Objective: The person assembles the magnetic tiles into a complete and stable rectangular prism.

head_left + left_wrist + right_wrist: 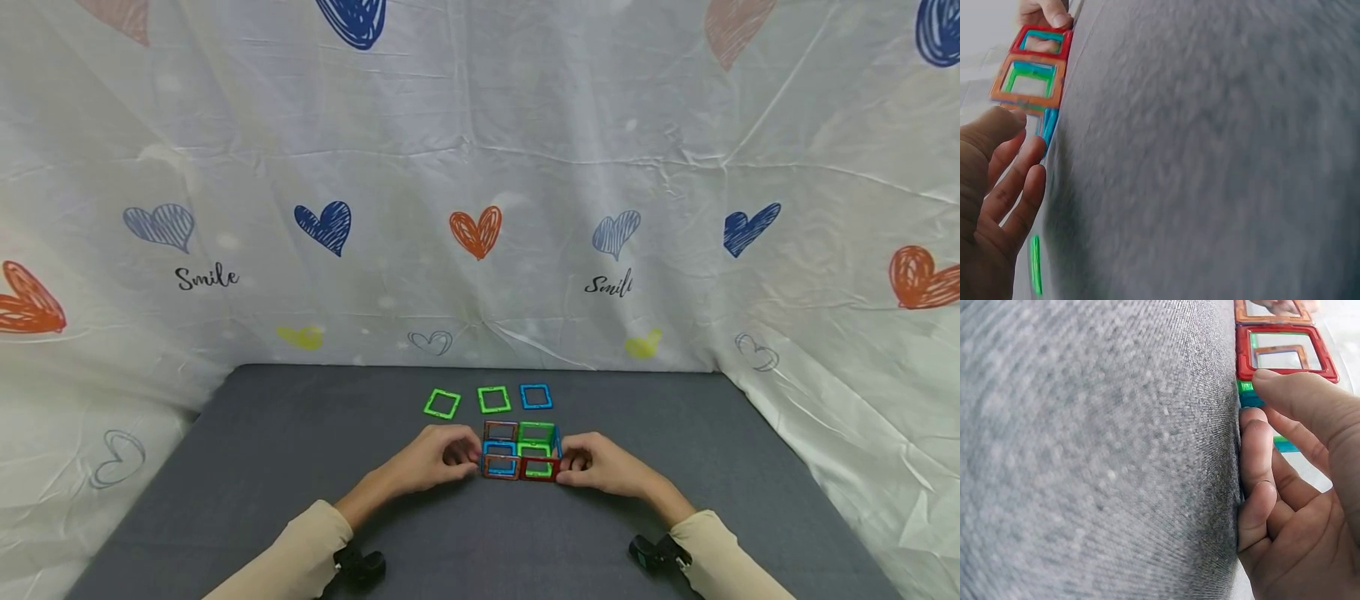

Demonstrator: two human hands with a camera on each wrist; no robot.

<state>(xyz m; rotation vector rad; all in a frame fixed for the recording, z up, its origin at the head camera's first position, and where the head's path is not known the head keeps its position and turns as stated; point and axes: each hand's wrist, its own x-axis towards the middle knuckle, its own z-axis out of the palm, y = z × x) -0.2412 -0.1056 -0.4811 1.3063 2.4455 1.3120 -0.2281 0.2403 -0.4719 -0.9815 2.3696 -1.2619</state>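
A small structure of square magnetic tiles stands on the table between both hands. An orange tile (1029, 101) and a red tile (541, 480) form its front. A blue tile (487, 448) and a green tile lie at its bottom, with a brown-orange tile (501, 422) and a green tile (537, 423) upright behind. Another blue tile (557, 442) stands at the right end. My left hand (444, 457) is at the left end, thumb tip beside the orange tile, fingers loosely extended. With its thumb on the red tile's edge, my right hand (600, 465) grips the right front corner.
Behind the structure lie two loose green tiles (442, 415) and a loose blue tile (536, 407). A dark grey cloth (480, 550) covers the table. Beyond its far edge hangs a white curtain (397, 292) printed with hearts. Each wrist wears a black camera (363, 567).
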